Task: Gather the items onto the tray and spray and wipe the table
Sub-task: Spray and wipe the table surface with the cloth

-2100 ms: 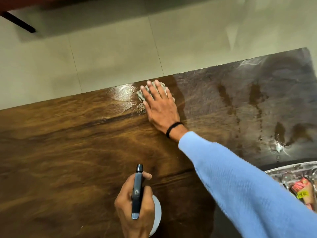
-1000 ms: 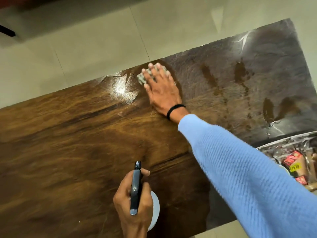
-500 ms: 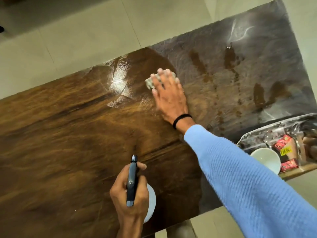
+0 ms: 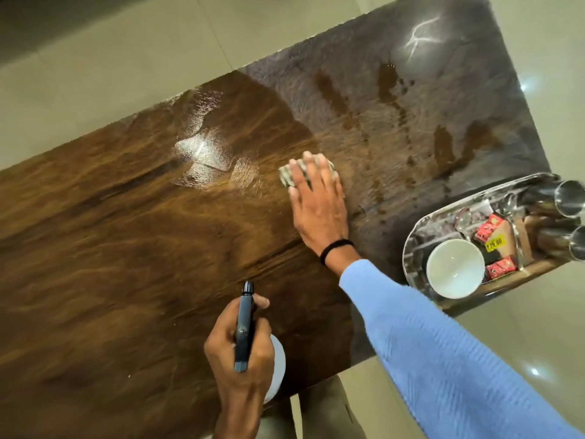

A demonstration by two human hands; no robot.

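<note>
Dark brown wood table (image 4: 110, 248), viewed from above, w/ beige floor tiles (image 4: 95, 74) around it.

R hand (image 4: 318, 204) lies palm-down near the table's middle. Its fingers are straight and close together, pressing a small folded cloth (image 4: 286, 177) flat on the wood. Only the cloth's pale, patterned edge shows past the fingertips. A black wristband (image 4: 335, 247) circles that wrist, just ahead of a light blue knit sleeve (image 4: 443, 359).

L hand (image 4: 240, 350) is at the near edge, fingers curled round a spray bottle (image 4: 243, 324). The bottle's black head points away from the person, one fingertip shows beside the nozzle, and the white body shows under the palm. Whether the bottle's base touches the table cannot be told.

The surface L of the cloth is glossy, w/ a bright glare patch (image 4: 202, 150). The surface to the R is duller and greyer, w/ dark wet streaks (image 4: 387, 80) and blots.

A steel tray (image 4: 408, 251) sits at the table's R end by the near corner, well apart from both hands. On it:
- A white bowl (image 4: 454, 269), upright, at the near end.
- Red packets (image 4: 489, 228) just beside the bowl, w/ a yellow price sticker (image 4: 494, 242) among them.
- Two steel tumblers (image 4: 569, 198) on the tray's R side, mouths toward the camera, partly cut by the frame edge.
</note>
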